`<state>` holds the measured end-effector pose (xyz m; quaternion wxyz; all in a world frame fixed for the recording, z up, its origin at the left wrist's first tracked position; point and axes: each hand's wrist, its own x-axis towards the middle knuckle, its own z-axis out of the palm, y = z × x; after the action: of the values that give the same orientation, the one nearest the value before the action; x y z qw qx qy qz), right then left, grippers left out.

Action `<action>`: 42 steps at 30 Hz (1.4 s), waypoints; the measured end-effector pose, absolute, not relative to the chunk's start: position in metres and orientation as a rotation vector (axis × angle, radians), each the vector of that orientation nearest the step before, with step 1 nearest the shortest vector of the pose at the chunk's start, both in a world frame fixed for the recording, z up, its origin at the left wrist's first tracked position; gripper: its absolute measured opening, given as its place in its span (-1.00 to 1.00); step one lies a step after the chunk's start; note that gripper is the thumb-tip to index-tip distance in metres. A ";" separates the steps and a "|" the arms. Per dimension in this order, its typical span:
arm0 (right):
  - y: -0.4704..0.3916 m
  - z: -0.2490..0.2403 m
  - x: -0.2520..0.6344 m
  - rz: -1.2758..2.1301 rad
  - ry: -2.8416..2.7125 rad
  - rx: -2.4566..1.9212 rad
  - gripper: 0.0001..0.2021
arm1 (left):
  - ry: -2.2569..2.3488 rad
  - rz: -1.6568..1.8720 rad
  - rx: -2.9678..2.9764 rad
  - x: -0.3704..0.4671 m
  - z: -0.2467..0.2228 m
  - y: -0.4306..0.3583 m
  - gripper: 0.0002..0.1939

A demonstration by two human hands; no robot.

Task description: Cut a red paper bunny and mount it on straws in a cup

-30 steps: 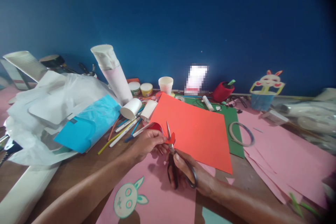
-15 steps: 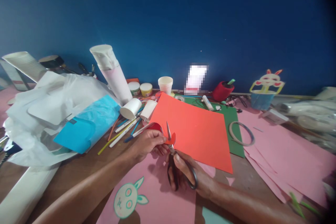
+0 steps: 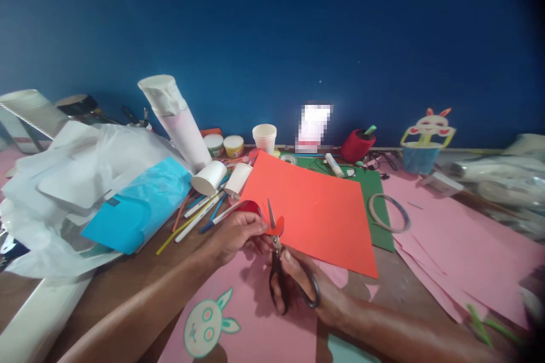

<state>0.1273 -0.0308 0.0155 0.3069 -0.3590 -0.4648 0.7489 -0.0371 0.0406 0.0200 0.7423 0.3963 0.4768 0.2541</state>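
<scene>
- Scissors [image 3: 275,242] sit in the curled right hand [image 3: 298,269], blades at a red paper piece [image 3: 280,223].
- Left hand [image 3: 242,231] pinches the piece, fingertips closed.
- Rabbit-face drawing [image 3: 202,329] lies nearby.

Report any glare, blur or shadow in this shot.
Head view, centre back: a glaring, pixelated patch against the blue wall, its detail lost; head view, right edge: clear plastic smeared, the corners dark; head view, front: soft shadows on the pink sheet below the left hand, scissors fairly sharp.

Scissor handles [image 3: 276,270] slightly lower, view swung slightly right, white tube [image 3: 183,131] farther left
</scene>
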 end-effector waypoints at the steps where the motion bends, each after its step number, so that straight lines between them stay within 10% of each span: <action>1: -0.031 0.016 0.127 1.981 -1.227 -0.951 -0.52 | 1.045 0.555 0.867 -0.037 0.020 0.041 -0.75; 42: -0.032 0.012 0.126 1.937 -1.204 -0.982 -0.54 | 1.016 0.526 0.862 -0.039 0.018 0.043 -0.78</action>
<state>0.1259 -0.0319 0.0116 0.3233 -0.3743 -0.4590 0.7381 -0.0393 0.0427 0.0182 0.7542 0.3952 0.4656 0.2413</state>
